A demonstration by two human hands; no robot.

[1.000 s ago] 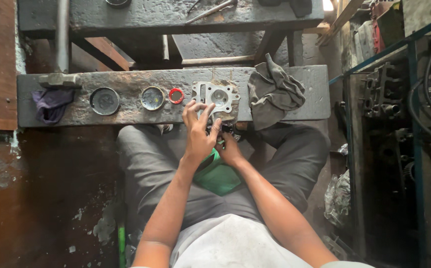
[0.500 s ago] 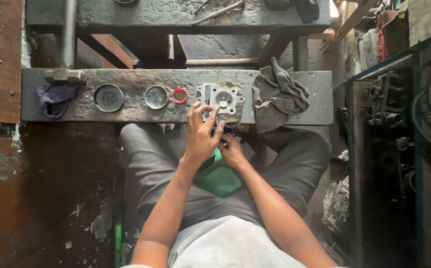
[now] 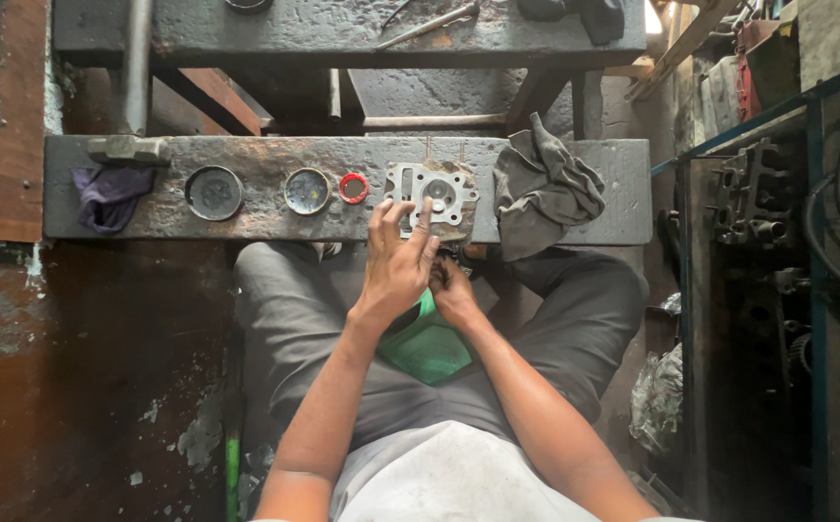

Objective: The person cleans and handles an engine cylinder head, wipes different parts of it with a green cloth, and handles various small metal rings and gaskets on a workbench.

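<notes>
The left hand point(image 3: 396, 266) has slid up a little, fingers now spread flat across the near edge of the metal gasket plate point(image 3: 431, 193) on the desk point(image 3: 574, 208). The right hand point(image 3: 454, 290) stays tucked beneath, its grip hidden. A grey rag point(image 3: 544, 184) crowds the plate's right; a red ring point(image 3: 353, 188) and 2 round discs point(image 3: 306, 190) lie left.

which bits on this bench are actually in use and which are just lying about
In use:
left hand
right hand
flat grey metal gasket plate

Lying about:
crumpled grey rag
red ring
two round dark discs
purple cloth
</notes>
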